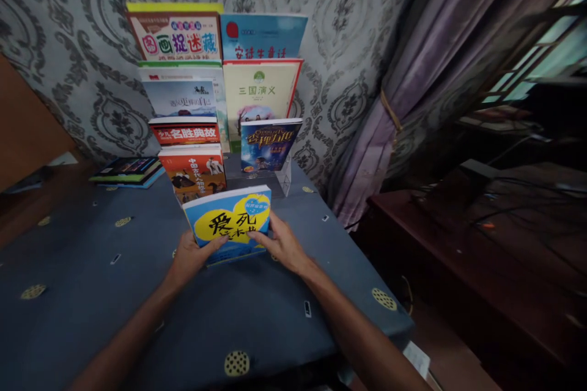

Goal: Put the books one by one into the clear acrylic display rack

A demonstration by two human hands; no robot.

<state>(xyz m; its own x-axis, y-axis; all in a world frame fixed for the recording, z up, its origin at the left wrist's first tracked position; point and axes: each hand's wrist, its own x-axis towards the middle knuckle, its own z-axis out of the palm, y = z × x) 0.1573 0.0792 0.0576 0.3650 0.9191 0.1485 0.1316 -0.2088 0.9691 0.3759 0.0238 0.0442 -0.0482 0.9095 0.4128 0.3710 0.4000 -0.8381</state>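
Note:
A blue book with a yellow heart on its cover is tilted up between my two hands. My left hand grips its left side, thumb across the front. On the right edge my right hand holds it the same way, fingers hidden behind. Just beyond stands a tiered book rack, partly hidden by its books. An orange book and a red book fill the left column's lower tiers. The right column has a dark blue book below a cream book.
A small stack of books lies at the left back of the cloth-covered table. Patterned wallpaper rises behind the rack. To the right are a tied purple curtain and a dark red desk with cables.

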